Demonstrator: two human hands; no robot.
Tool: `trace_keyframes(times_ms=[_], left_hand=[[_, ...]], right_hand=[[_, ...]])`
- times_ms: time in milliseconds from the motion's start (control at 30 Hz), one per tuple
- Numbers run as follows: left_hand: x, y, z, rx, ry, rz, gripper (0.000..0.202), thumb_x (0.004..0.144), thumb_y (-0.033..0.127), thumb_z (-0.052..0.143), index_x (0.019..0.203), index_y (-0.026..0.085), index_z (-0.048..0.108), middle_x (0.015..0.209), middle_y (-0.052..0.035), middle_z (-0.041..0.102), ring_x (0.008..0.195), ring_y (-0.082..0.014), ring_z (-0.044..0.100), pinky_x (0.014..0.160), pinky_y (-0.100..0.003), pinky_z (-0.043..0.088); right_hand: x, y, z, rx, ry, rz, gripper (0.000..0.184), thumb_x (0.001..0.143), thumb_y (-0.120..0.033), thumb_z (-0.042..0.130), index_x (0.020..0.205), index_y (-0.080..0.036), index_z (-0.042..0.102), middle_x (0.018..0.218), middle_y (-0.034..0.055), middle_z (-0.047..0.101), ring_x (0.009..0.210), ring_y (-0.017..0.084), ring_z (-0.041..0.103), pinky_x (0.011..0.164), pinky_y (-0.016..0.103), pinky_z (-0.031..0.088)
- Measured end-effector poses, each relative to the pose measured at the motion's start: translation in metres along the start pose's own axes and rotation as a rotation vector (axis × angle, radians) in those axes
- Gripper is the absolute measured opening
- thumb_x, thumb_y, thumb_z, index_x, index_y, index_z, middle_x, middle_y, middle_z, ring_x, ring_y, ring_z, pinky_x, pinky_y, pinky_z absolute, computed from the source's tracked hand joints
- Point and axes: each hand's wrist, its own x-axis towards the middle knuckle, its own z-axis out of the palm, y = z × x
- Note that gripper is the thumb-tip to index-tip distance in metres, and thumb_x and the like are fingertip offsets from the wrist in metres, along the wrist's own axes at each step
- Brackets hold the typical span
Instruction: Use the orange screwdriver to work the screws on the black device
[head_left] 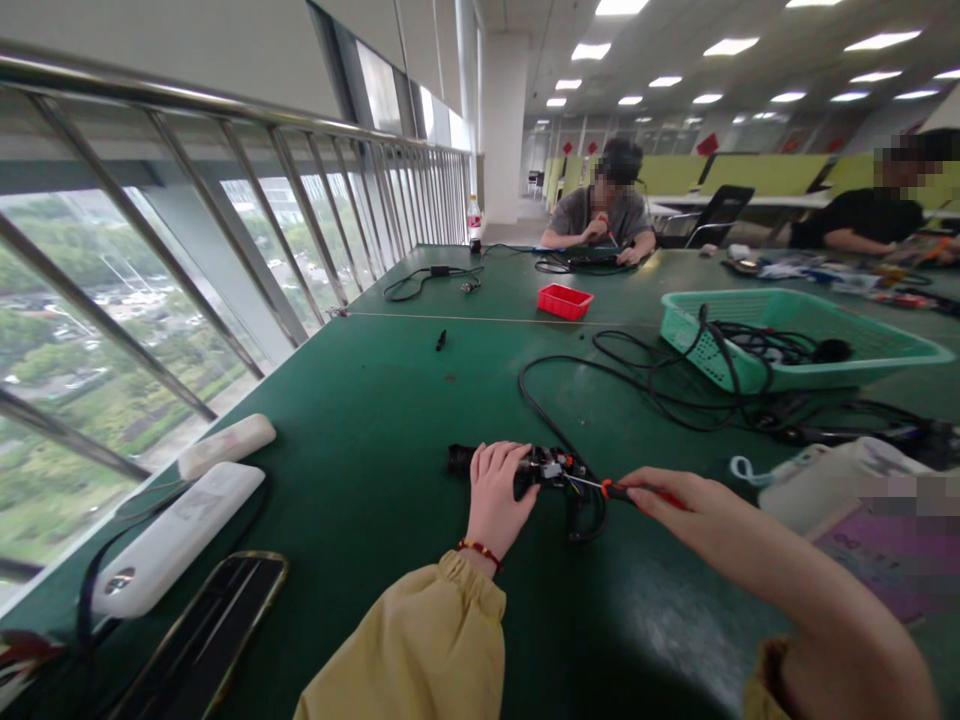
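Observation:
My left hand (496,492) presses down with curled fingers on a small black electrical part (541,466) with exposed coloured wires, lying on the green table (375,420). My right hand (679,505) grips a red-handled screwdriver (622,490), and its thin metal tip reaches left into the wired end of the part. A black cable (581,520) loops from the part under the screwdriver and runs off towards the back of the table.
A teal basket (795,345) holds coiled black cables at right, with a red tray (564,300) behind. White power banks (180,530) and a phone (210,630) lie at left beside the railing. Two people sit at the far end. A white bag (832,480) sits at right.

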Motion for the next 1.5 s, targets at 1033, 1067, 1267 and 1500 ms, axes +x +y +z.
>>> trace_keyframes(times_ms=[1033, 1067, 1267, 1500], left_hand=[[-0.001, 0.0, 0.0, -0.009, 0.009, 0.004, 0.042, 0.07, 0.016, 0.062, 0.111, 0.024, 0.052, 0.113, -0.0014, 0.056, 0.112, -0.0205, 0.045, 0.107, -0.044, 0.022], [-0.001, 0.0, 0.001, -0.008, 0.01, 0.006, 0.043, 0.07, 0.016, 0.062, 0.111, 0.024, 0.052, 0.113, -0.0015, 0.056, 0.113, -0.0207, 0.045, 0.107, -0.045, 0.022], [-0.001, -0.002, 0.003, -0.007, 0.01, 0.01, 0.044, 0.07, 0.017, 0.062, 0.112, 0.025, 0.051, 0.114, -0.0008, 0.056, 0.113, -0.0203, 0.045, 0.108, -0.045, 0.021], [-0.001, -0.002, 0.002, -0.004, 0.012, 0.012, 0.044, 0.07, 0.017, 0.062, 0.112, 0.025, 0.051, 0.113, -0.0013, 0.056, 0.112, -0.0205, 0.045, 0.108, -0.044, 0.022]], right_hand=[[-0.004, -0.001, 0.0, -0.034, 0.248, 0.009, 0.027, 0.07, -0.03, 0.056, 0.097, -0.025, 0.059, 0.075, 0.0018, 0.069, 0.061, 0.017, 0.064, 0.052, 0.024, 0.044], [-0.003, -0.003, -0.001, -0.015, 0.242, 0.038, 0.026, 0.071, -0.032, 0.056, 0.095, -0.024, 0.057, 0.07, 0.0017, 0.069, 0.057, 0.017, 0.063, 0.05, 0.024, 0.043], [-0.001, -0.014, -0.002, 0.108, 0.05, 0.233, 0.04, 0.085, -0.05, 0.032, 0.094, -0.02, 0.057, 0.034, -0.0038, 0.05, 0.03, 0.014, 0.048, 0.037, 0.022, 0.033], [-0.002, -0.006, -0.003, -0.011, 0.282, -0.006, 0.019, 0.074, -0.036, 0.054, 0.089, -0.024, 0.057, 0.06, -0.0016, 0.062, 0.048, 0.013, 0.056, 0.044, 0.021, 0.036]])
